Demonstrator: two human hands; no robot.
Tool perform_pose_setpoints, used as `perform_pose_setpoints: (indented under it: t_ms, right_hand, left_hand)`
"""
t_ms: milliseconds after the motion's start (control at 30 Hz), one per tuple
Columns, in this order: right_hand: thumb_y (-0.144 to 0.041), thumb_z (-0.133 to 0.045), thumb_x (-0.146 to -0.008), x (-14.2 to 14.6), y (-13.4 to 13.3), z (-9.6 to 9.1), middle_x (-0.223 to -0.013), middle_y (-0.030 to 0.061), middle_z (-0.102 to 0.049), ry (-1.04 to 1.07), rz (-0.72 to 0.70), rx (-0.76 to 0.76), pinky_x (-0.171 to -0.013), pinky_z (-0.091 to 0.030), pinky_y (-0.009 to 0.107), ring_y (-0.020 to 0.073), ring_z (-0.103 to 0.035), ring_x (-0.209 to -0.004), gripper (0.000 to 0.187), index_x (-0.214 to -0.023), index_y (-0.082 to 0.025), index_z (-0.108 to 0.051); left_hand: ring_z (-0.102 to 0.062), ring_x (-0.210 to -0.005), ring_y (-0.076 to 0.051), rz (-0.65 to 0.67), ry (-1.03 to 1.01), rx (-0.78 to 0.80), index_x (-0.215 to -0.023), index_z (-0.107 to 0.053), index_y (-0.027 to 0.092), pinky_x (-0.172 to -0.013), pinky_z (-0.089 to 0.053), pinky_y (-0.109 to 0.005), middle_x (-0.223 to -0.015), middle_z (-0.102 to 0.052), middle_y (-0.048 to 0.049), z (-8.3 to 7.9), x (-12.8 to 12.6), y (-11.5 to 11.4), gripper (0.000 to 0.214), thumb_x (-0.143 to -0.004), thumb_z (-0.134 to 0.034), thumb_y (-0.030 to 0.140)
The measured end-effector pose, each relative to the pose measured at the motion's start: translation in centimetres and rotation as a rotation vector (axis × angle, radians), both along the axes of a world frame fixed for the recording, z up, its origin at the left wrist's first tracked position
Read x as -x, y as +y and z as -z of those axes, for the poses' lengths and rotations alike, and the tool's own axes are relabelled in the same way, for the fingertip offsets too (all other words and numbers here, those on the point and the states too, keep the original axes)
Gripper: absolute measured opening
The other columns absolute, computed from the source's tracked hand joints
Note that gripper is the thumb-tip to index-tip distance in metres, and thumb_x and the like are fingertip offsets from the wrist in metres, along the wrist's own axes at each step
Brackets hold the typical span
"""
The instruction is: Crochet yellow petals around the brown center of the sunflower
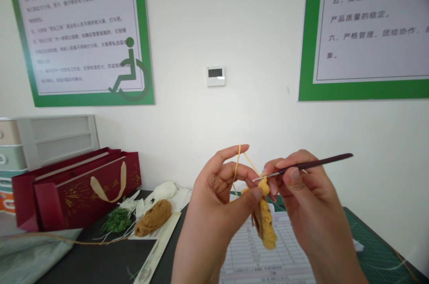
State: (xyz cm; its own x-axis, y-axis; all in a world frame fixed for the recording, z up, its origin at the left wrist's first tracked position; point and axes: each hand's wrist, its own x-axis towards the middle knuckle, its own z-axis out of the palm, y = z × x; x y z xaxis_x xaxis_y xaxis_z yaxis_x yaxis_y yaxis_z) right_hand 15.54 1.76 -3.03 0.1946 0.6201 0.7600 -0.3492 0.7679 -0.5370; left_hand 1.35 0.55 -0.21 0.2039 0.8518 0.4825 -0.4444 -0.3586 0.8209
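I've got the left hand point(217, 194) pinching a short yellow crochet strip point(265, 226) above the bench point(100, 261), yarn strand point(238, 163) over its raised forefinger. Right hand point(308, 190) clamps a dark-handled crochet hook point(315, 163), tip at strip's top. Short length worked; tan yarn ball point(153, 217) lies at bench's far edge.

You are viewing a brightly lit scene, with diffuse light washing over the white wall point(254, 34) and leaving only faint shadows. Glare is showing on the wall panel's display point(216, 73). The green-framed posters point(77, 29) are leaning and bowing toward the picture edges, their small print is blurring, and the top right corner is darkening.
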Motion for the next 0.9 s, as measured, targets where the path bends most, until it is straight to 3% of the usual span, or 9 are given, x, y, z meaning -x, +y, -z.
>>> perform_pose_setpoints:
  t_ms: [233,533,900]
  right_hand:
    - [-0.029,-0.066,-0.098,0.5,0.0,0.2,-0.083,0.0008,-0.074,0.054,0.012,-0.028,-0.060,-0.053,0.022,0.0102,-0.062,-0.063,0.007,-0.092,-0.025,-0.069]
    - [-0.032,-0.066,-0.097,-0.4,0.1,0.1,-0.082,0.0026,-0.076,0.008,-0.024,-0.045,-0.057,-0.053,0.027,0.0128,-0.061,-0.056,0.008,-0.092,-0.026,-0.064]
    - [-0.037,-0.063,-0.098,-0.6,0.1,0.1,-0.080,0.0028,-0.077,-0.002,-0.056,0.037,-0.055,-0.050,0.027,0.0129,-0.059,-0.054,0.012,-0.091,-0.027,-0.061]
  left_hand:
    - [-0.066,-0.076,-0.017,-0.036,-0.065,0.043,-0.126,-0.064,0.021,-0.076,-0.052,-0.032,-0.078,-0.071,0.0017,0.5,-0.7,0.2,0.060,-0.073,-0.090,0.016]
    - [-0.059,-0.062,-0.012,-0.039,-0.067,0.069,-0.119,-0.070,0.016,-0.059,-0.045,-0.024,-0.072,-0.072,0.0015,0.1,-0.5,-0.2,0.056,-0.067,-0.090,0.008]
    - [-0.062,-0.064,-0.012,-0.097,-0.043,0.038,-0.110,-0.075,0.017,-0.057,-0.048,-0.021,-0.070,-0.073,0.0011,0.2,-0.4,-0.1,0.045,-0.068,-0.085,0.003]
